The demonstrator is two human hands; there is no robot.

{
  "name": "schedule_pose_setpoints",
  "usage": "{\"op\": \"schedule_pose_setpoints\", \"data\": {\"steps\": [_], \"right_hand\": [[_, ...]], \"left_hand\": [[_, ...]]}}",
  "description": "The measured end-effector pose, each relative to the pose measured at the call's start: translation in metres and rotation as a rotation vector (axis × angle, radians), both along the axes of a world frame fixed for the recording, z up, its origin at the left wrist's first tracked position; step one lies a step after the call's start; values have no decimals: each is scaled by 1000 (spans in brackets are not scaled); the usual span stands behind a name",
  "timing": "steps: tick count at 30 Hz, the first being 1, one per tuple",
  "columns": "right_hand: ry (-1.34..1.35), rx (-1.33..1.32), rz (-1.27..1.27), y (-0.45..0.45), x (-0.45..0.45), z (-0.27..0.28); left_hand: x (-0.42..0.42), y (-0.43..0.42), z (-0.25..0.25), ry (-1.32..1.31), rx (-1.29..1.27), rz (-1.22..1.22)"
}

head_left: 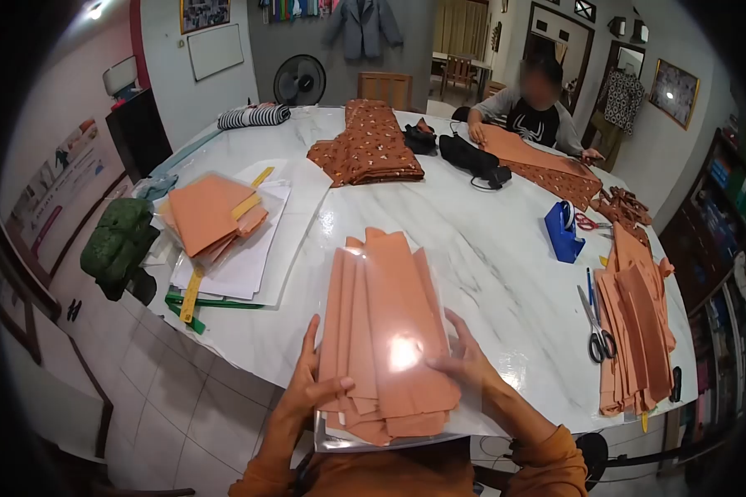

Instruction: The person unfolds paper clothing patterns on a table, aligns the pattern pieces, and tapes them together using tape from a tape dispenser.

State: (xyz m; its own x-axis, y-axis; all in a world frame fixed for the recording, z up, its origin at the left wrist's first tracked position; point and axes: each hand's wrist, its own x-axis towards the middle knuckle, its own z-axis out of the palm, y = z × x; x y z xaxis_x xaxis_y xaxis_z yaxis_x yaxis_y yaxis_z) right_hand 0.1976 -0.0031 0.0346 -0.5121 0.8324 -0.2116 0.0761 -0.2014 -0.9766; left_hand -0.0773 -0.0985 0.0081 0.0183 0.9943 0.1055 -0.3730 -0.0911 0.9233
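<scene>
A clear plastic sleeve holding several long, folded pieces of orange cloth [398, 315] lies at the near edge of the table, with glare on its lower half. My left hand [311, 385] grips its left side, thumb over the front and the other fingers along and behind the edge. On the right side my right hand [468, 360] holds it too, thumb pressed on the front. The sleeve's lower end reaches over the table edge, close to my body. What lies behind the sleeve is hidden.
White marble-look table [489, 248]. Papers [257, 257] and orange cloth pieces [207, 215] are at left, beside a green bag [118, 240]. Scissors [597, 335], a blue tape dispenser [562, 234] and an orange cloth pile [638, 340] are at right. Another person [535, 108] sits across.
</scene>
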Motion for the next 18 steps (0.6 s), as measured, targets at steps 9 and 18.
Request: {"op": "schedule_pose_setpoints", "data": {"steps": [9, 18], "right_hand": [[-139, 198, 118, 15, 1, -21], [375, 148, -42, 111, -72, 48]], "left_hand": [[-25, 2, -10, 261, -34, -13], [-93, 16, 73, 183, 200, 131]]}}
